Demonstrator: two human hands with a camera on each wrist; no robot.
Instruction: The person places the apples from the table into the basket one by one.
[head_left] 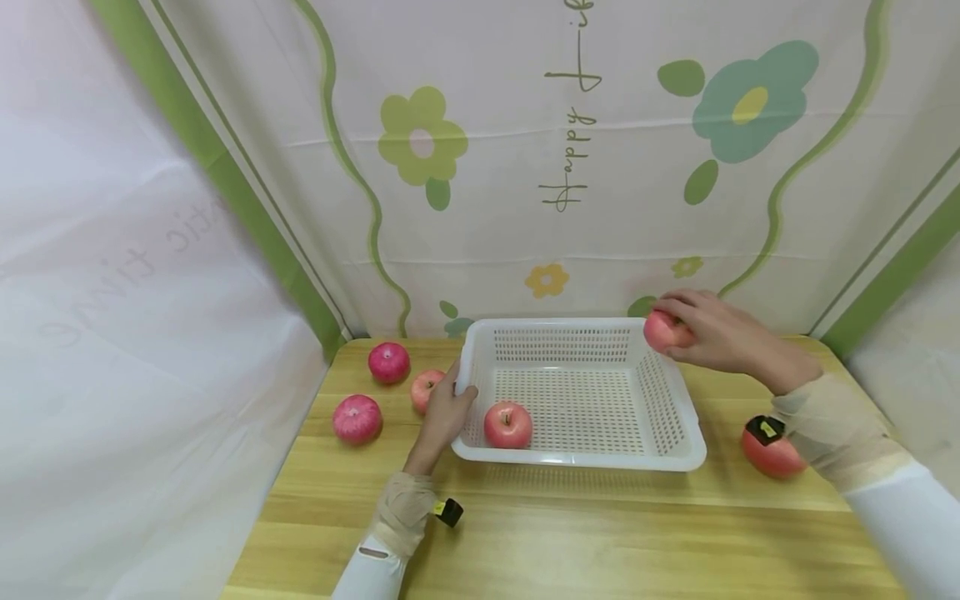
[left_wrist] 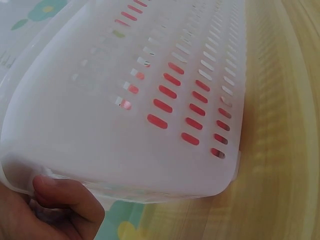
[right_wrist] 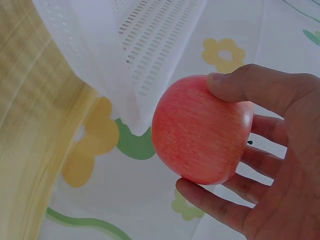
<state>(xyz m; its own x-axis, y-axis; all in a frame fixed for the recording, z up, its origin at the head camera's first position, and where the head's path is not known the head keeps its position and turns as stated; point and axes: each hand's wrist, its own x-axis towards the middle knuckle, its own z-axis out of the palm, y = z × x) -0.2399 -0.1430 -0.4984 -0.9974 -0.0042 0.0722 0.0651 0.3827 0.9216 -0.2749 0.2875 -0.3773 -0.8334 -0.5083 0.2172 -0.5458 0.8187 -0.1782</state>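
Note:
A white plastic basket (head_left: pixel 577 459) with slotted walls is on the wooden table. My left hand (head_left: pixel 444 417) grips its left rim, the thumb over the edge, as the left wrist view also shows. Inside, near the front left corner, lies a red apple (head_left: pixel 508 426); its colour shows through the slots in the left wrist view. At the basket's far right corner, my right hand (head_left: pixel 712 333) holds another apple (right_wrist: pixel 202 130) between thumb and fingers. That apple is up at rim height, outside the basket's corner in the right wrist view.
Left of the basket, an apple (head_left: pixel 424 390) sits close behind the left hand. Two deep pink round fruits (head_left: pixel 388 362) (head_left: pixel 357 419) lie farther left. A red fruit (head_left: pixel 776 457) on the right is partly hidden by the wrist camera. A flowered curtain (head_left: pixel 487 233) hangs behind the table.

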